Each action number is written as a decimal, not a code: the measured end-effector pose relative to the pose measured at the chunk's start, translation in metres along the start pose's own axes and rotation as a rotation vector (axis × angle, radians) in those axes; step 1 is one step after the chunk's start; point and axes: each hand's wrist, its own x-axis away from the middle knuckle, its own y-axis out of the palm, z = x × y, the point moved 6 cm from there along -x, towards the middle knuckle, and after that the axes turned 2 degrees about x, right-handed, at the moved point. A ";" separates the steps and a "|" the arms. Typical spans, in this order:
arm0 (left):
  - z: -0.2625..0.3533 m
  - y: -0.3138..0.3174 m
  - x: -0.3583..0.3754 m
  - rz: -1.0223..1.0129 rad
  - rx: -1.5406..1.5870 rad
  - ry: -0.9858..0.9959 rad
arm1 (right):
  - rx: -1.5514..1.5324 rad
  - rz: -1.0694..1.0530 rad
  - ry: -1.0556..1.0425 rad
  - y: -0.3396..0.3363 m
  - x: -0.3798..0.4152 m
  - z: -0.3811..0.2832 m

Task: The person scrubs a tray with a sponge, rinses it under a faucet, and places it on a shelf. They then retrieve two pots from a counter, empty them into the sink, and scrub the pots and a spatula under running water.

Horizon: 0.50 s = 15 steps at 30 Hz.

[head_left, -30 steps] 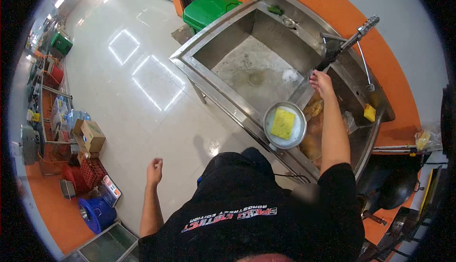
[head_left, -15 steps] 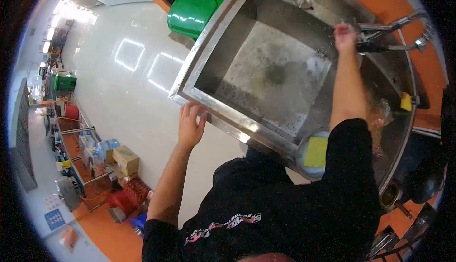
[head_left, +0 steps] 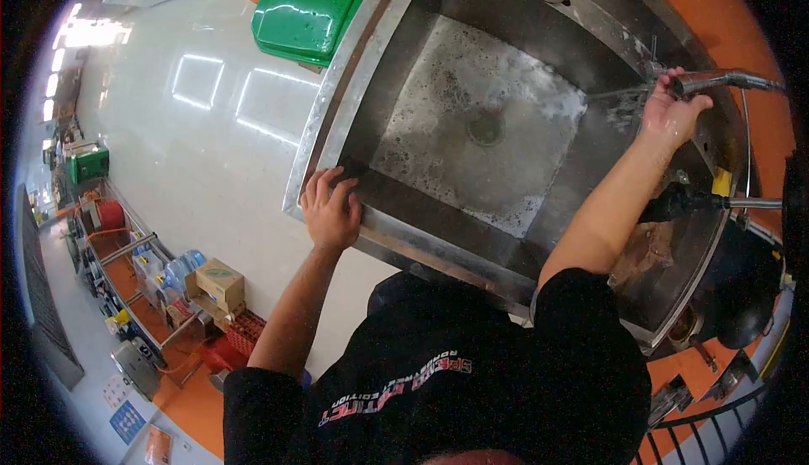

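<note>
Nearest, the person's black shirt (head_left: 438,381) fills the lower view. The left hand (head_left: 330,210) rests on the near rim of the steel sink (head_left: 396,237), fingers (head_left: 324,185) spread flat over the edge and curled lightly against the inner wall, holding nothing. Beyond it lies the wet basin with its drain (head_left: 486,127) near the middle. The right arm crosses the right side of the sink, and the right hand (head_left: 672,112) is wrapped around the sprayer (head_left: 716,81), fingers closed about its handle, the nozzle pointing left over the basin; a thin stream seems to run from it toward the basin's far right corner. Just right of that arm a second dark faucet handle (head_left: 674,205) sticks out, with a yellow sponge (head_left: 721,182) beside it on the sink's ledge. Past the sink's far left corner stands a green bin (head_left: 312,10) on the shiny floor (head_left: 194,128).
</note>
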 end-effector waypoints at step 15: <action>0.001 -0.002 0.001 0.006 0.033 0.019 | -0.659 -0.499 0.349 0.001 -0.051 0.069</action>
